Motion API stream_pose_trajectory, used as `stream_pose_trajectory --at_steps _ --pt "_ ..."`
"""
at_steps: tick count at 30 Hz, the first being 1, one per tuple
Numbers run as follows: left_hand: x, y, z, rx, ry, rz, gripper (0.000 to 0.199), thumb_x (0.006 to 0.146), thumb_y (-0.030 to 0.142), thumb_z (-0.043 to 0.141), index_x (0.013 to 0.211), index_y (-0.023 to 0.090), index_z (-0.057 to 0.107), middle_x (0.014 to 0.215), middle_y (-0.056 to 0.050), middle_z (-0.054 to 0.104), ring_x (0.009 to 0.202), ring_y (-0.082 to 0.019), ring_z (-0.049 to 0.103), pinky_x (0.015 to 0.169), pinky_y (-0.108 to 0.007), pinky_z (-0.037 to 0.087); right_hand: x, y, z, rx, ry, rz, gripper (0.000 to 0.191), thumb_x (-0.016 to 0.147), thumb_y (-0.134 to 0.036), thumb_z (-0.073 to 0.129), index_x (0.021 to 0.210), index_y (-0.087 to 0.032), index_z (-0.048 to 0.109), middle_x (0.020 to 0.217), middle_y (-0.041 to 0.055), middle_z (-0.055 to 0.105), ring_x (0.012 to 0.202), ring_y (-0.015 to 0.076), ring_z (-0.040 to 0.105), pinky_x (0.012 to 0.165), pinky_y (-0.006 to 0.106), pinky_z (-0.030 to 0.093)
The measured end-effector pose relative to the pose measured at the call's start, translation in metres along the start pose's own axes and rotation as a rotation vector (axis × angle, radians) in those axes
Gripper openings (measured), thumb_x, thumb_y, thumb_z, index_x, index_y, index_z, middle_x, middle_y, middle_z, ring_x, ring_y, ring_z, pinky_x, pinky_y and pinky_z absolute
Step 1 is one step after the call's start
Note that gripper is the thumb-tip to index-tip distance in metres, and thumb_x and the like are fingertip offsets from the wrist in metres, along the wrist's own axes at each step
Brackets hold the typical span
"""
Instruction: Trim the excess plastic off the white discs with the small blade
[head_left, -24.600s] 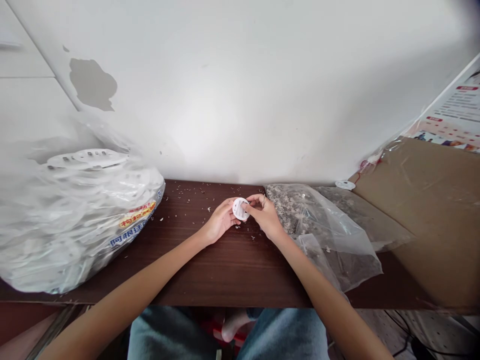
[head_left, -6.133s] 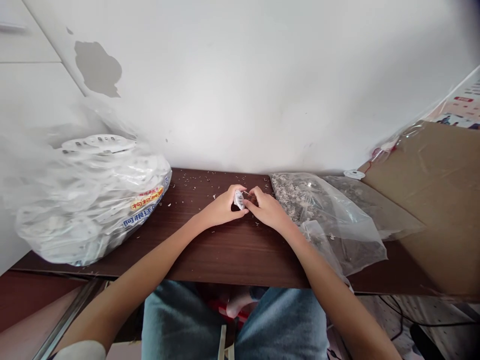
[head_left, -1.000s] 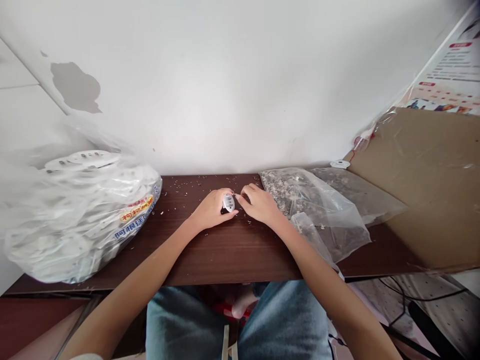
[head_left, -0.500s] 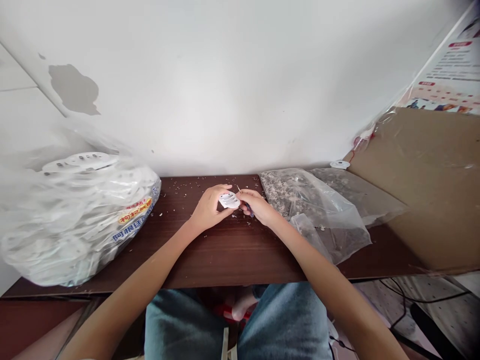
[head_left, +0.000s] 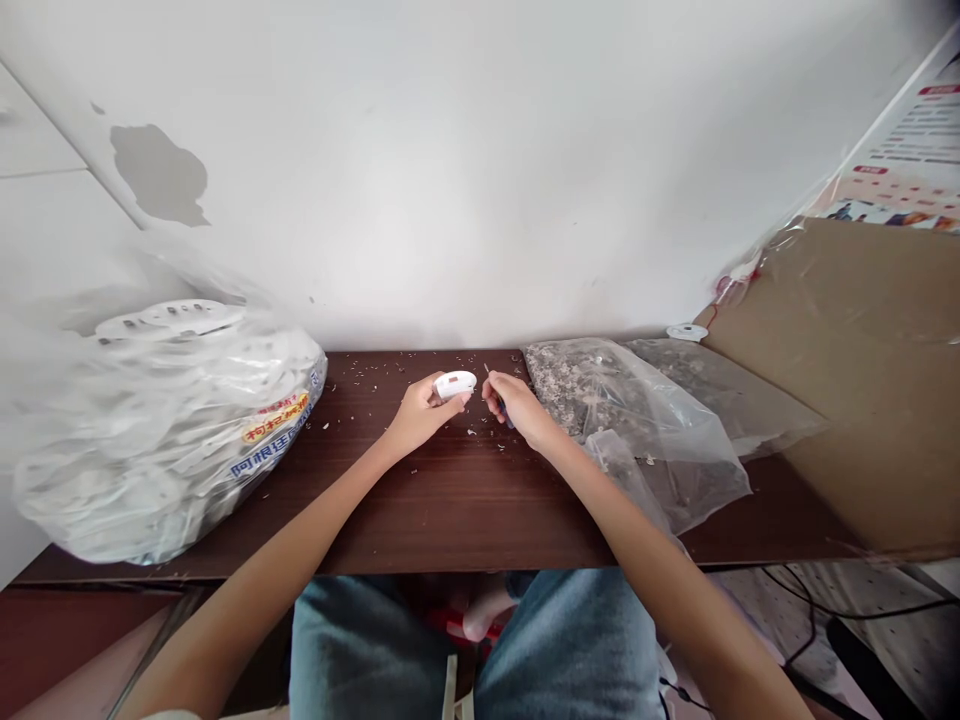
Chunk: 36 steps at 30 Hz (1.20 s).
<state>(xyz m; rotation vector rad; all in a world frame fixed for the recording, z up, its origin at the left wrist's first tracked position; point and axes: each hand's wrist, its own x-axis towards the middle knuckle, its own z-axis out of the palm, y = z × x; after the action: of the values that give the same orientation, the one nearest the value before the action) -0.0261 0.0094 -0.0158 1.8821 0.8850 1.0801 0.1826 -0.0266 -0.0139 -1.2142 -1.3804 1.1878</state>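
Observation:
My left hand [head_left: 421, 415] grips a white oval plastic part [head_left: 455, 382] by its edge, thumb along the near side. The part is tipped so that a smooth face with a small reddish mark shows. Just to its right, my right hand [head_left: 517, 405] is closed round a slim tool [head_left: 510, 421] with a dark blue handle, and a thin tip pokes up above the fingers. A small gap separates the tool from the part. Most of the tool is hidden by the fingers, so its exact kind does not show.
On the left of the brown table [head_left: 420, 520] stands a big clear bag [head_left: 172, 440] full of white parts. Right of my hands lies a plastic bag [head_left: 592, 385] of small scraps. White shavings dot the tabletop. A cardboard box [head_left: 877, 380] stands far right, near a white disc [head_left: 687, 332].
My left hand has turned the white part, so its slotted side has given way to a smooth face. My right hand and the tool have drawn away from it, slightly right.

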Motion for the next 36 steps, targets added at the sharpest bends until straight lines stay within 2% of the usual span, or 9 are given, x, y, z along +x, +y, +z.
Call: stream_pose_trajectory --at_steps 2,5,8,11,15,19,30,36 --pt "0.003 0.0 -0.001 -0.233 0.005 -0.171 0.048 0.084 0.046 0.086 0.119 0.015 0.075 0.103 -0.009 0.078 0.083 -0.019 0.071 0.081 -0.035 0.059 -0.004 -0.003 -0.003 -0.312 0.038 -0.166 0.041 0.11 -0.053 0.038 0.086 -0.023 0.054 0.074 -0.0003 0.055 0.069 0.0172 0.05 0.067 0.031 0.039" --pt "0.008 -0.005 -0.005 -0.479 -0.046 -0.33 0.048 0.076 0.041 0.093 0.111 0.012 0.075 0.096 -0.008 0.076 0.079 -0.016 0.068 0.08 -0.034 0.057 -0.01 -0.006 -0.006 -0.685 0.019 -0.362 0.037 0.113 -0.045 0.035 0.088 -0.023 0.05 0.083 0.0033 0.06 0.085 0.0216 0.054 0.076 0.034 0.04" --pt "0.011 -0.009 -0.012 -0.609 -0.192 -0.408 0.042 0.074 0.035 0.096 0.102 0.011 0.075 0.091 -0.006 0.073 0.073 -0.013 0.064 0.072 -0.031 0.052 -0.012 -0.005 -0.007 -0.881 -0.04 -0.455 0.034 0.115 -0.041 0.032 0.093 -0.023 0.051 0.09 0.0068 0.063 0.093 0.0241 0.054 0.08 0.036 0.041" --pt "0.012 -0.009 -0.017 -0.624 -0.286 -0.438 0.039 0.074 0.033 0.095 0.098 0.01 0.075 0.083 -0.005 0.069 0.07 -0.012 0.062 0.066 -0.027 0.048 -0.012 -0.003 -0.008 -0.983 -0.058 -0.492 0.037 0.116 -0.041 0.031 0.093 -0.022 0.054 0.089 0.0076 0.064 0.092 0.0241 0.054 0.078 0.036 0.039" --pt "0.012 -0.008 -0.021 -0.588 -0.338 -0.455 0.039 0.074 0.032 0.096 0.097 0.01 0.074 0.077 -0.003 0.066 0.067 -0.01 0.059 0.063 -0.025 0.045 -0.011 -0.001 -0.009 -1.039 -0.062 -0.494 0.044 0.115 -0.049 0.035 0.09 -0.022 0.058 0.086 0.0066 0.065 0.086 0.0222 0.055 0.071 0.034 0.033" --pt "0.012 -0.008 -0.022 -0.581 -0.362 -0.451 0.039 0.074 0.031 0.096 0.098 0.01 0.074 0.08 -0.003 0.066 0.067 -0.01 0.059 0.063 -0.025 0.045 -0.012 0.0 -0.008 -1.027 -0.044 -0.511 0.047 0.115 -0.05 0.035 0.088 -0.021 0.059 0.084 0.0056 0.064 0.082 0.0205 0.055 0.068 0.033 0.03" --pt "0.013 -0.009 -0.022 -0.559 -0.412 -0.42 0.041 0.074 0.034 0.095 0.101 0.011 0.075 0.085 -0.006 0.067 0.069 -0.01 0.056 0.065 -0.028 0.046 -0.013 0.0 -0.006 -0.951 -0.085 -0.513 0.045 0.115 -0.048 0.036 0.086 -0.022 0.057 0.083 0.0048 0.063 0.084 0.0204 0.054 0.074 0.033 0.035" --pt "0.013 -0.008 -0.023 -0.543 -0.442 -0.417 0.043 0.074 0.037 0.096 0.103 0.011 0.076 0.085 -0.005 0.065 0.07 -0.011 0.054 0.066 -0.028 0.046 -0.013 0.002 -0.006 -0.931 -0.106 -0.505 0.044 0.115 -0.047 0.036 0.088 -0.022 0.06 0.085 0.0048 0.064 0.085 0.0205 0.054 0.077 0.033 0.038"
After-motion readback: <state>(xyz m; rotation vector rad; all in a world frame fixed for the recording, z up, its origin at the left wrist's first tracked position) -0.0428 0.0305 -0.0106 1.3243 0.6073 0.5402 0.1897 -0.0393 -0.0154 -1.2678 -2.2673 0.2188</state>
